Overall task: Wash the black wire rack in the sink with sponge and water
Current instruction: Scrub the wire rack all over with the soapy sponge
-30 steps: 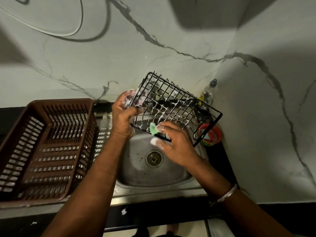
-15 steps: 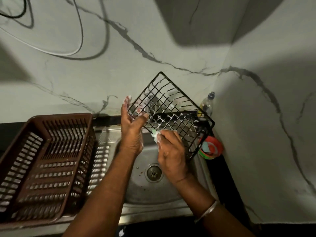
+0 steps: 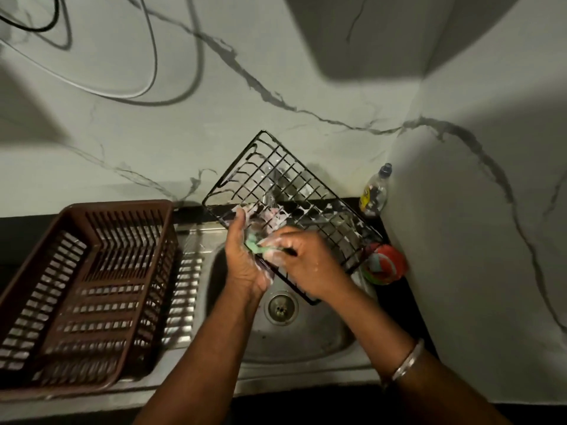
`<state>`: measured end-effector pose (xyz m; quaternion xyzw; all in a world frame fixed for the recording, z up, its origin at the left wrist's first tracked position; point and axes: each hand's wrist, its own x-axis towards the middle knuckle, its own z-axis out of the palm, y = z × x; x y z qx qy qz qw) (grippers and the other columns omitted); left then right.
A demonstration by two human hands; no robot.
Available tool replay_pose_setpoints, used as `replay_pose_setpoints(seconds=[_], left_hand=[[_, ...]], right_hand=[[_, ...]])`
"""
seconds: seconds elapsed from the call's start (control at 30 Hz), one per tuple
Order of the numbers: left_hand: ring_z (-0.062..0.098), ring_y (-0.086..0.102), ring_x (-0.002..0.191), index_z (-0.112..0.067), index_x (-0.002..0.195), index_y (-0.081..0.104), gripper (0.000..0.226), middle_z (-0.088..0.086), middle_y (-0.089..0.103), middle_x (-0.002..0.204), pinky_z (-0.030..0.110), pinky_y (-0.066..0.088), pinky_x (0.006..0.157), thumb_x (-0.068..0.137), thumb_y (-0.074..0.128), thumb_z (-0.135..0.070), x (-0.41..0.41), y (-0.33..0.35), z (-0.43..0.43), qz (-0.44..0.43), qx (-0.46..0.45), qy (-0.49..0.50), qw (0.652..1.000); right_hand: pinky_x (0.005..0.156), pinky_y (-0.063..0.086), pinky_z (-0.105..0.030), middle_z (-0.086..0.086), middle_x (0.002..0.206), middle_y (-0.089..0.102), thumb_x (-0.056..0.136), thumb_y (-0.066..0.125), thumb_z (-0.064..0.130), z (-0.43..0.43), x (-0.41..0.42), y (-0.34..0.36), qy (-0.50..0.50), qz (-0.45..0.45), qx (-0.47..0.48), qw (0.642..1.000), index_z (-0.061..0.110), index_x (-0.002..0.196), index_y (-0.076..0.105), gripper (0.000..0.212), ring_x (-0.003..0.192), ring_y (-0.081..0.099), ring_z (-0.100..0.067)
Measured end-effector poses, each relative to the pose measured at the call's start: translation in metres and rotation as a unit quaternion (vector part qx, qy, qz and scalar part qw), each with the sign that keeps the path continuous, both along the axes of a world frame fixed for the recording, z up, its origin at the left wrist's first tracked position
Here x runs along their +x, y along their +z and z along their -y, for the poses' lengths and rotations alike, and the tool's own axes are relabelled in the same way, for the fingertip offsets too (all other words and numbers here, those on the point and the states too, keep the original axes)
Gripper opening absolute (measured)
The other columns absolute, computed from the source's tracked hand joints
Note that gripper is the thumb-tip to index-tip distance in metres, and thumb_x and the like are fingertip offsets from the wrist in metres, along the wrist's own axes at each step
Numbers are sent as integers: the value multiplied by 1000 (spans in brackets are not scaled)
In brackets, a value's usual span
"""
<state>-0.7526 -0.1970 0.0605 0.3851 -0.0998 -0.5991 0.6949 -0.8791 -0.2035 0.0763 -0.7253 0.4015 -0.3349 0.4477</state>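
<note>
- While my left grip [image 3: 245, 262] is curled round the near lower edge of the black wire rack [image 3: 300, 194], holding it tilted in the air over the sink [image 3: 310, 342], my right grip [image 3: 310, 265] pinches the green sponge [image 3: 254, 240] onto the wires just beside the left one.
- Foam coats both grips and many of the wires, so I judge slipping the first danger. One grip alone carries the rack, and a hard scrub could twist it loose and drop it into the basin.
- Scrubbing so close to my holding grip, I could jam a finger between wires or knock my hold off.
- The sponge may snag on the wire crossings and tear, or pull out of my pinch.
- The rack's right corner hangs just above the red and green tub [image 3: 388, 265] on the dark desk [image 3: 411, 305]. A swing that way could tip it, and the small bottle [image 3: 375, 191] stands near behind, in the wall corner.
- The rack's top corner is close to the marble wall [image 3: 276, 87]; how close I cannot tell, so tilting it back risks a scrape.
- To the left, the brown basket [image 3: 92, 286] sits on the drainboard, apart from the rack, so turning leftward has some room.
- Open room lies mostly downward, over the drain [image 3: 281, 306], and toward me.
- No running water shows, and the tap I cannot make out; by my reckoning the rinse is not yet done.
</note>
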Motion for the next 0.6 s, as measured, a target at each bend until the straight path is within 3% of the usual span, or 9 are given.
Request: replay_pose_setpoints(seconds=[0.07,0.17,0.23,0.3,0.4,0.5,0.53,0.6], left_hand=[[32,77,94,-15,112,75,60,8,81,97,47,63,85,86,70,-68,-2,-5,-1,55,50,38,997],[40,70,123,-14,134,70,90,15,75,128,62,50,110,77,70,-84,-9,-11,-3,55,46,3,997],[38,70,118,-10,126,71,96,16,74,123,58,52,107,70,75,-88,-12,-16,-2,30,9,-7,999],[32,68,100,-10,113,71,91,11,70,104,51,56,98,65,79,-86,-8,-19,1,15,-12,2,1000],[39,65,107,-3,130,64,102,17,67,108,60,49,109,75,69,-88,-3,-21,5,25,-18,-23,999],[27,67,81,-13,96,73,73,6,68,85,40,59,82,90,53,-83,-3,-21,4,10,-40,-10,999],[26,67,79,-14,96,73,71,5,69,85,39,58,79,89,55,-83,0,-20,5,6,-36,-6,999],[32,70,91,-8,118,73,89,9,73,98,45,58,86,81,63,-88,4,-17,5,23,-16,8,1000]], right_hand=[[82,61,-23,9,104,74,94,75,8,8,0,4,-110,-8,7,994,16,106,78,15,92,71,-1],[68,62,-25,-1,101,74,93,76,8,13,14,-1,-241,-111,-130,955,10,109,78,16,83,70,-10],[70,60,-24,-2,101,73,94,75,10,6,28,-8,-204,-158,-161,953,10,106,78,13,86,68,-14],[78,58,-22,1,104,72,95,74,10,4,30,-13,-151,-135,-132,970,12,106,78,13,92,68,-11],[85,61,-30,3,107,72,93,75,10,4,23,-17,-151,-133,-118,972,14,107,78,15,98,67,-12],[85,59,-26,1,102,74,91,75,2,-3,23,-16,-133,-124,-134,974,11,102,79,14,93,68,-9],[86,59,-23,3,103,75,91,75,2,-4,22,-14,-112,-111,-114,981,12,102,80,15,94,69,-7],[87,59,-21,3,106,76,92,75,2,0,18,-15,-99,-98,-99,985,11,103,80,14,95,71,-5]])
